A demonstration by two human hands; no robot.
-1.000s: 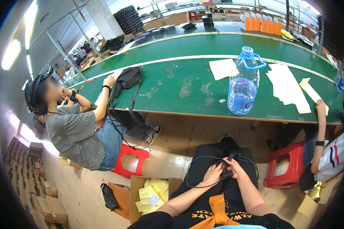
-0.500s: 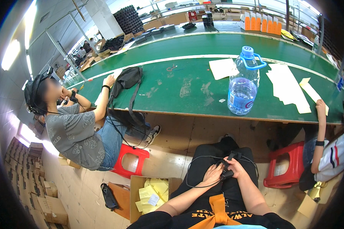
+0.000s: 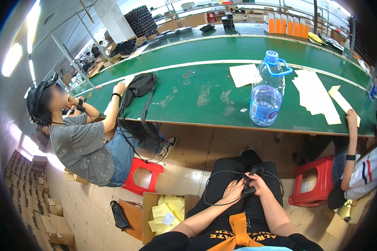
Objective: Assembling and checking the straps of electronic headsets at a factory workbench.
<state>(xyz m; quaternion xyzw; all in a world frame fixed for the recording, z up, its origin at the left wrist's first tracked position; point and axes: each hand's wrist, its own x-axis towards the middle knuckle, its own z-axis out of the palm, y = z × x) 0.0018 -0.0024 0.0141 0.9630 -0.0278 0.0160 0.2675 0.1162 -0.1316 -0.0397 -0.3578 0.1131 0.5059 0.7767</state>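
Both my hands rest on my lap, over black trousers, close together around a small black device (image 3: 249, 191) with a thin black cable (image 3: 206, 190) looping across my thighs. My right hand (image 3: 259, 185) has its fingers curled about the device, whose exact kind I cannot make out. Palm down beside it lies my left hand (image 3: 232, 191), fingers stretched toward the device and touching its edge; their tips are partly hidden. On the green table ahead stands a clear plastic bottle (image 3: 266, 102) with a blue cap and handle, partly filled.
White paper sheets (image 3: 316, 96) lie by the bottle, and a black bag (image 3: 140, 90) hangs over the table edge. Left, a person (image 3: 81, 142) sits by a red stool (image 3: 143, 175); right, another person's hand (image 3: 352, 119) touches paper. An open carton (image 3: 191, 205) with yellow paper stands beside me.
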